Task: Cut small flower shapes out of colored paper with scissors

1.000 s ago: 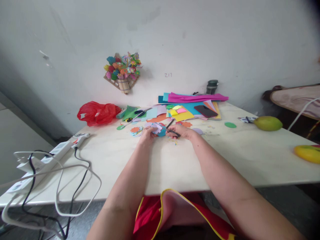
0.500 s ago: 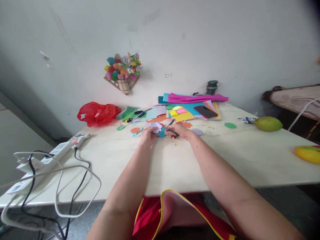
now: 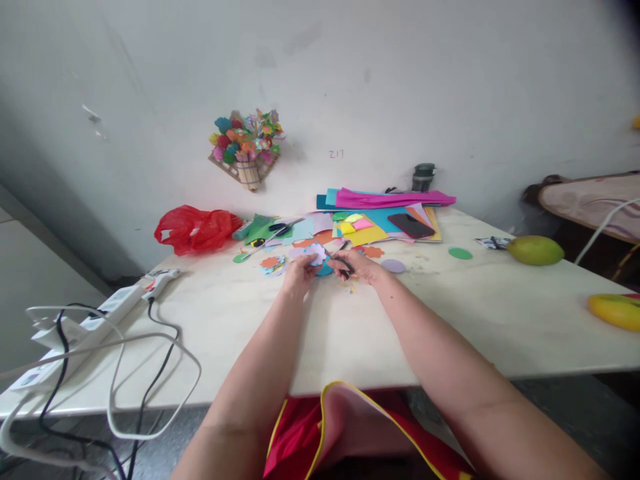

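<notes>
Between thumb and fingers, my left hand [image 3: 299,275] pinches a small pale lilac paper flower [image 3: 316,253] with a scalloped edge. My right hand [image 3: 361,267] is closed around the dark handles of a pair of scissors [image 3: 347,268], whose blades point left at the flower's right edge. Below the flower, a blue paper disc [image 3: 326,267] lies partly covered by it. To the left of my left hand sits a pile of small cut paper pieces with an orange paper flower [image 3: 271,263] on top. Tiny paper scraps [image 3: 351,289] dot the table below the scissors.
Coloured paper sheets [image 3: 383,223] with a dark phone [image 3: 411,225] lie at the back. A red plastic bag [image 3: 197,230] is at back left, beyond a power strip [image 3: 100,327] with trailing cables. A green mango [image 3: 535,250] and a yellow one [image 3: 615,311] lie at right.
The scissor blades have come closer together at the flower's right edge. The lilac flower has turned slightly in my left hand. Both hands stay in nearly the same place.
</notes>
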Demonstrator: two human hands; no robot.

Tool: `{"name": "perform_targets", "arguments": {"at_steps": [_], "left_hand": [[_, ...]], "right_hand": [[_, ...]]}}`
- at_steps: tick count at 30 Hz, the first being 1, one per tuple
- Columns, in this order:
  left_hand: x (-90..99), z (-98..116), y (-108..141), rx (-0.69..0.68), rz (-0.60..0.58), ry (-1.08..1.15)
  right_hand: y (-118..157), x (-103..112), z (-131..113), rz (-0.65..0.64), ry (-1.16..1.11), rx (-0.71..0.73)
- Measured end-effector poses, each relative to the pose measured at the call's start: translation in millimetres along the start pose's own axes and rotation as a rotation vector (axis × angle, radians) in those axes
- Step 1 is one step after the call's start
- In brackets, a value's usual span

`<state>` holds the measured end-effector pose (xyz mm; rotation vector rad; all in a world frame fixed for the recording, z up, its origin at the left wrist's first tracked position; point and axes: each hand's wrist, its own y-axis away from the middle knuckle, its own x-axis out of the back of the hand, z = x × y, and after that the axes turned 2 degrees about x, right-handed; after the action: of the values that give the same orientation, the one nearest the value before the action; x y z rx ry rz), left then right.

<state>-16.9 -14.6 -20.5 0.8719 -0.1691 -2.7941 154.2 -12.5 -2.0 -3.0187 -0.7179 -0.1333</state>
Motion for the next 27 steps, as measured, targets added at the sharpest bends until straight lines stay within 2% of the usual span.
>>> {"name": "perform_targets", "arguments": {"at_steps": [11,17,27], "left_hand": [[1.4,-9,-9,-0.023,-0.004,0.014],[-4.0,-13,-4,-0.035,0.051,0.037],[-4.5,-26,-6,-0.146,0.079,0.018]], "right_hand": [[3,-11,-6,0.087,-0.08,-0.034],[3,-17,-7,0.135,-0.097,-0.059],[0,-28,-6,0.213,-0.131,-0.05]]}}
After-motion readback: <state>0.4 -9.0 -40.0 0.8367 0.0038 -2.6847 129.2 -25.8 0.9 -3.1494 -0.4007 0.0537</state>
